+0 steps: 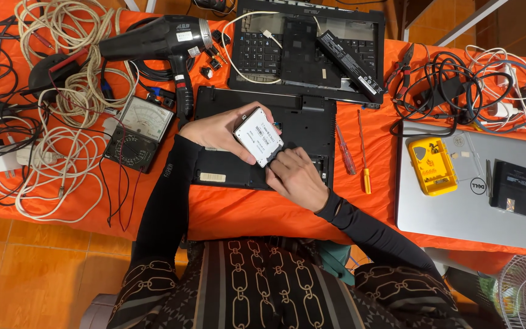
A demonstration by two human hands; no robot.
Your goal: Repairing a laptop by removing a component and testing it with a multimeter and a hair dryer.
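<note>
A: Layout, big to small?

B: An orange-covered counter point(245, 213) is seen from above. A closed silver laptop point(518, 219) is laid at the right end, with a yellow plastic screwdriver-bit case point(431, 166) and a small black rectangular block point(512, 187) on its lid. A black upturned laptop base point(299, 119) is placed at the centre; a black keyboard frame point(275, 55) with a long black battery bar point(351, 59) on it is set just behind.

A: Left side?

B: A black hair dryer point(153, 38), coiled white cables point(62, 91) and an analogue multimeter with a black body point(138, 134) are laid there. Two slim screwdrivers point(354, 152) are placed just right of the base.

A: Hands?

B: A flat rectangular drive with a white label point(259, 136) is held tilted above the base. The left hand point(217, 129) is clamped on its upper-left edges. The right hand point(298, 178) is set against its lower corner, fingers curled; a full grip cannot be told.
</note>
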